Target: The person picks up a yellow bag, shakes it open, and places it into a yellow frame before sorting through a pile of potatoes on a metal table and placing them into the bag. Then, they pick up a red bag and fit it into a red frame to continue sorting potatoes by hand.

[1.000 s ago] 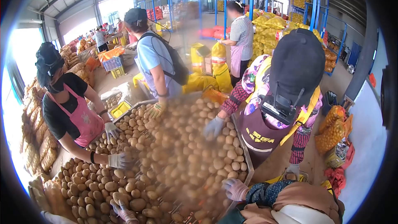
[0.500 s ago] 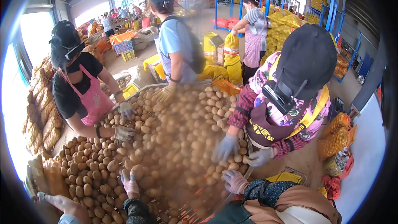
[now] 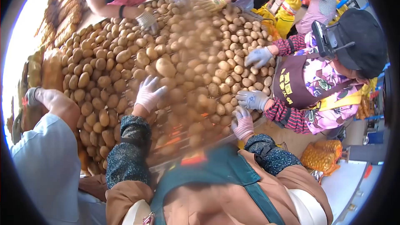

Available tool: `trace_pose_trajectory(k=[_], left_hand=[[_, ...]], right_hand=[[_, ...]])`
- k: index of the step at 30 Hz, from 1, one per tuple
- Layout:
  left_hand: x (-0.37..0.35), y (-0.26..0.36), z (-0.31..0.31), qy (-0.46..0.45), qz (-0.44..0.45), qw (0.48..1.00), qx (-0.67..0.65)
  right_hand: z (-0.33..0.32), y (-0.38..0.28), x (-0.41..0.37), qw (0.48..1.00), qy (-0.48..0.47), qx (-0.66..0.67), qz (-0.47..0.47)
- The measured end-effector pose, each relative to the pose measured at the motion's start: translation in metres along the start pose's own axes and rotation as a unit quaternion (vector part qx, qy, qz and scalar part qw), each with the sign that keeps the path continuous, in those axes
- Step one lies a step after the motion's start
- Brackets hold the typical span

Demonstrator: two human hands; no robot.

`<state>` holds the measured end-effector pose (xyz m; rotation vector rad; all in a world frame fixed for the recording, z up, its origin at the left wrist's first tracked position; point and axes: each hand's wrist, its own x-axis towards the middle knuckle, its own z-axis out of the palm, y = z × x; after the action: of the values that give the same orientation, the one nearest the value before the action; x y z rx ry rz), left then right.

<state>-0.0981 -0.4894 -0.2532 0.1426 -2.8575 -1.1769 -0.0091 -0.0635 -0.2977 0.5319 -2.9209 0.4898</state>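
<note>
A wide heap of brown potatoes (image 3: pixel 104 81) covers the sorting table. My left hand (image 3: pixel 150 93), in a pale striped glove, reaches over the heap with its fingers spread and nothing in them. One large potato (image 3: pixel 166 67) lies just beyond its fingertips. At the table's right edge is my right hand (image 3: pixel 243 125), gloved, fingers extended and somewhat apart, beside the potatoes. It touches or nearly touches a co-worker's gloved hand (image 3: pixel 253 99). A blurred smear covers the middle of the view and hides detail there.
A co-worker in a black cap (image 3: pixel 360 41) leans in from the right, both gloved hands at the heap. Gloved hands of two others work at the far edge. Another person's arm (image 3: pixel 54 104) is close on my left. Filled sacks (image 3: pixel 321 156) stand at the lower right.
The view has tilted down and turned. My left hand has moved forward over the heap. The right co-worker's upper hand has moved farther across the potatoes.
</note>
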Motion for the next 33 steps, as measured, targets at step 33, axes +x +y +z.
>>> trace_pose_trajectory(k=[33], left_hand=[[0.083, 0.002, 0.005, 0.002, -0.172, 0.967, 0.186]], right_hand=[[-0.025, 0.002, -0.009, 0.999, -0.026, -0.028, 0.028]])
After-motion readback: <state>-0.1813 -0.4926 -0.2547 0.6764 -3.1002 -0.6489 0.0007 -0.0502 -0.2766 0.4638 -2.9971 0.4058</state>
